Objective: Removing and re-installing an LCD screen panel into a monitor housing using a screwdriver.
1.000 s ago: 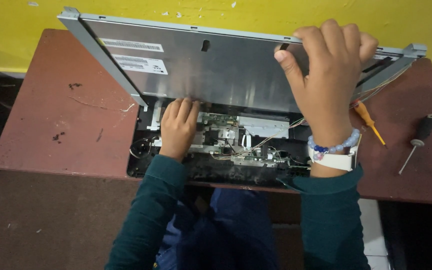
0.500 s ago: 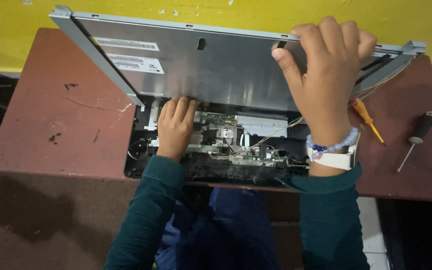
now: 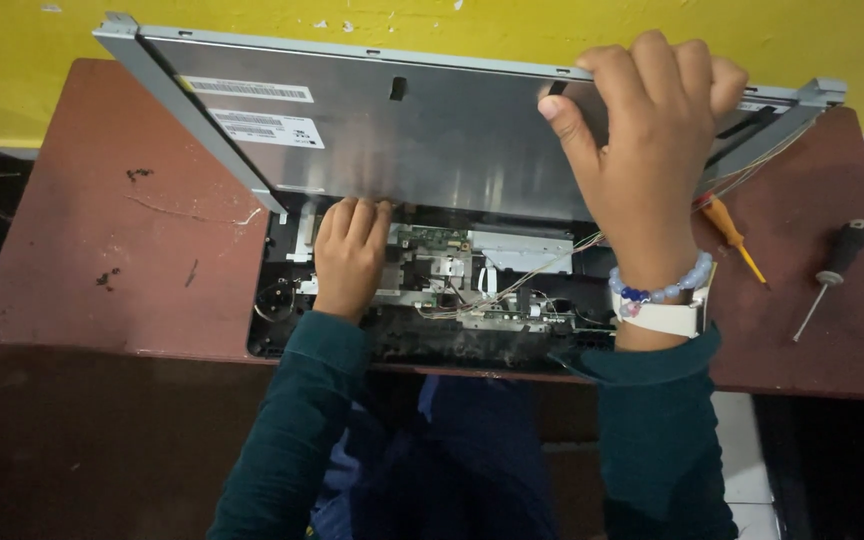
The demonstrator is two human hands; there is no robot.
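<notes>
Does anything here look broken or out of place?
The metal screen panel is lifted askew off its black base, held by the right hand, baring circuit boards and loose wires. The brown table is scratched and chipped. That looks like disassembly, not clear damage.

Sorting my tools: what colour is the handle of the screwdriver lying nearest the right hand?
Orange, in the head view: the screwdriver lies beside the right hand.

A large flat grey metal display panel [image 3: 422, 140] stood tilted along the far edge of the brown wooden table [image 3: 82, 250]. Before it, at the near edge, lay the open black chassis with exposed circuit boards [image 3: 472, 300]. Toward the right edge lay an orange-handled screwdriver [image 3: 732, 235] and, further right, a black-handled screwdriver [image 3: 832, 275].
</notes>
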